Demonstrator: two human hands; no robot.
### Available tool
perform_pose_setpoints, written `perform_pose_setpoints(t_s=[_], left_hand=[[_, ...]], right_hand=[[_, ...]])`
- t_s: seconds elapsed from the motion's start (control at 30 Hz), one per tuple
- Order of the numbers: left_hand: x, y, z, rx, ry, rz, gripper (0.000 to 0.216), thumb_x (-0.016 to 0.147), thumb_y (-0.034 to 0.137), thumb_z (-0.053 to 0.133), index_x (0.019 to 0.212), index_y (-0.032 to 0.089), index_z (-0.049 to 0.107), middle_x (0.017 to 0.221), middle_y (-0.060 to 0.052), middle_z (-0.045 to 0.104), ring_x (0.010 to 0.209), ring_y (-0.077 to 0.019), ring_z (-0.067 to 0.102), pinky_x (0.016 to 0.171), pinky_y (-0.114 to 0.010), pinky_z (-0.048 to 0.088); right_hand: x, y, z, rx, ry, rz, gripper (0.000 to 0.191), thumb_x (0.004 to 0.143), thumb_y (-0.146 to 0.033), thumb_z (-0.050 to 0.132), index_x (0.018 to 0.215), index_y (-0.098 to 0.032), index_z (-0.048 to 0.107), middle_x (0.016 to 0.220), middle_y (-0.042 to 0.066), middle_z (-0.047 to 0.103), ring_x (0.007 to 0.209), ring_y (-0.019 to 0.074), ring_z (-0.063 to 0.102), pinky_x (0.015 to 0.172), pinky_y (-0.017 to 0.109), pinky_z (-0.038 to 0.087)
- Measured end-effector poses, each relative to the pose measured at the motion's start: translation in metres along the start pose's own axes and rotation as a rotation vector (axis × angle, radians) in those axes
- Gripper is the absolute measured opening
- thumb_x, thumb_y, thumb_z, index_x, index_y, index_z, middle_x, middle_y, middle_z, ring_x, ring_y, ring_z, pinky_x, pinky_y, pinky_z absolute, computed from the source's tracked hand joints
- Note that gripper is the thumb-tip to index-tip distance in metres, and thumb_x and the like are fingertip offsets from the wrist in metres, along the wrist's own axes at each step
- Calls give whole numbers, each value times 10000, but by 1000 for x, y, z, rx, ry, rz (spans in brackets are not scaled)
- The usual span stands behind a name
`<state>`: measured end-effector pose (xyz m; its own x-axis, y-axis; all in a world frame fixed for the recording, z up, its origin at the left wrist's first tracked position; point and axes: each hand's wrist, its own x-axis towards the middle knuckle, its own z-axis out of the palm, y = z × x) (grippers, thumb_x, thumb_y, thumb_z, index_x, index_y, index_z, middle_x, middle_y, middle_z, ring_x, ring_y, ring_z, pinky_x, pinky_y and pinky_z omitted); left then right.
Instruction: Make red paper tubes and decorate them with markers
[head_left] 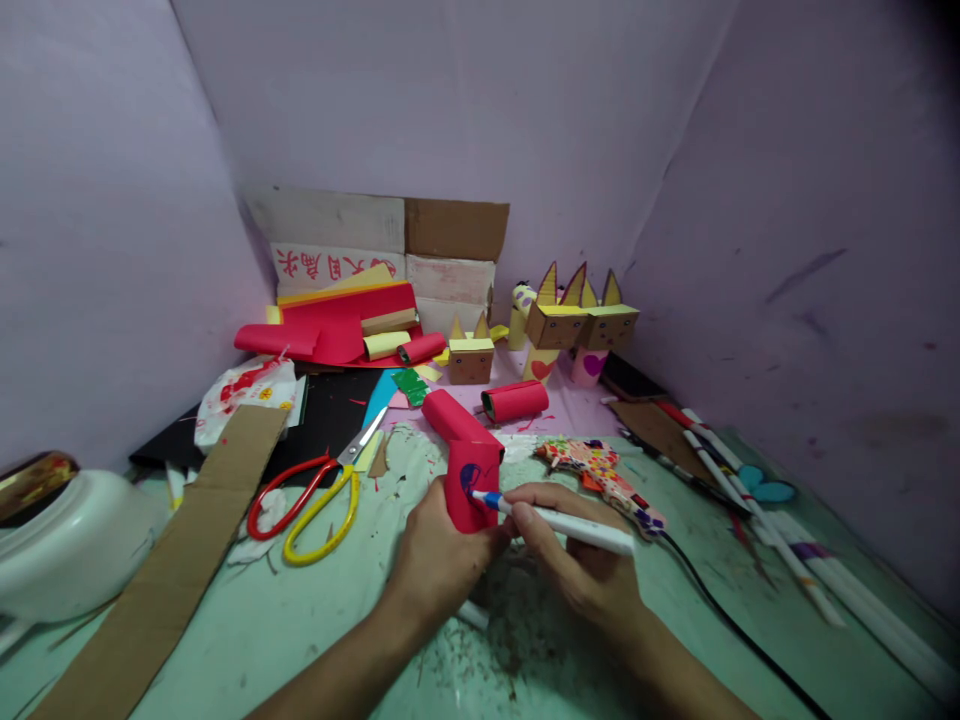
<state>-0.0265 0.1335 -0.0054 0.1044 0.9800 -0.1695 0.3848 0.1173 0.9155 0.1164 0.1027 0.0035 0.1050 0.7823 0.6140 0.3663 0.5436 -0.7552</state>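
My left hand (442, 550) is wrapped round the lower part of a red paper tube (465, 515), holding it up over the table. A dark blue, partly filled round drawing (470, 478) shows on its front. In my right hand (581, 560) is a white marker (577, 525), whose blue end touches or nearly touches the drawing. Right behind the held tube lies another red paper tube (454, 415), and a shorter red roll (517, 401) rests beyond it. Under my hands a white pen-like thing (472, 614) is partly hidden.
Scissors (349, 455) with red and yellow handles and a cardboard strip (202, 550) lie left. A patterned glue gun (600, 475) with a black cord (720, 600) is right, near several markers (757, 510). Cardboard cat-like figures (555, 325) and red paper sheets (360, 325) are behind.
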Motion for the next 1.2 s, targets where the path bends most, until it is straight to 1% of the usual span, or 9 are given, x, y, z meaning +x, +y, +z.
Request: perform_pose_setpoints(t_s=[0.07, 0.27, 0.53, 0.8, 0.97, 1.03, 1.1, 1.2], left_hand=[[0, 0, 0, 0, 1, -2, 387, 682, 445, 752, 957, 209, 616, 914, -72, 752, 849, -266, 690, 717, -313, 522], [-1, 3, 0, -18, 8, -16, 378, 640, 345, 763, 963, 206, 625, 915, -71, 754, 868, -273, 700, 723, -314, 527], [-1, 4, -1, -21, 2, -16, 387, 648, 318, 750, 996, 197, 632, 935, -78, 754, 887, -274, 697, 749, -328, 531], [-1, 0, 0, -24, 18, -22, 417, 640, 338, 779, 1010, 199, 648, 912, -77, 762, 850, -268, 705, 711, -317, 534], [-1, 3, 0, -29, 3, -13, 410, 643, 359, 778, 990, 198, 631, 933, -77, 756, 851, -266, 696, 718, -319, 527], [-2, 4, 0, -39, -6, -9, 410, 659, 392, 768, 988, 198, 621, 945, -78, 750, 861, -265, 690, 729, -323, 523], [-2, 4, 0, -34, -13, -13, 408, 666, 415, 762, 979, 201, 614, 945, -78, 746, 874, -269, 686, 740, -327, 520], [-2, 4, 0, -7, -11, -29, 384, 662, 394, 760, 960, 203, 611, 933, -77, 743, 878, -273, 682, 747, -330, 515]], right_hand=[[0, 1, 0, -2, 9, 1, 130, 840, -174, 623, 815, -175, 751, 681, 27, 762, 552, 140, 693, 507, 193, 535], [1, 4, 1, -28, 74, 18, 114, 849, -192, 634, 859, -169, 745, 673, 39, 757, 527, 146, 685, 483, 211, 530], [0, 7, 2, -37, 92, 17, 111, 845, -198, 638, 876, -182, 744, 684, 35, 759, 529, 154, 695, 510, 235, 557], [0, 6, 3, -40, 94, 39, 113, 841, -212, 642, 878, -189, 746, 676, 42, 761, 540, 181, 705, 521, 273, 577], [0, 5, 4, -41, 94, 12, 108, 838, -194, 646, 875, -191, 748, 727, 42, 772, 532, 163, 690, 530, 263, 572], [0, 5, 4, -42, 78, 5, 107, 843, -191, 645, 871, -190, 748, 731, 39, 770, 548, 158, 691, 541, 253, 570], [0, 5, 3, -39, 64, 22, 108, 851, -197, 637, 859, -188, 745, 700, 32, 759, 559, 158, 691, 540, 244, 564], [0, 4, 2, -26, 70, 55, 111, 852, -212, 632, 847, -182, 739, 642, 23, 737, 538, 154, 677, 511, 233, 547]])
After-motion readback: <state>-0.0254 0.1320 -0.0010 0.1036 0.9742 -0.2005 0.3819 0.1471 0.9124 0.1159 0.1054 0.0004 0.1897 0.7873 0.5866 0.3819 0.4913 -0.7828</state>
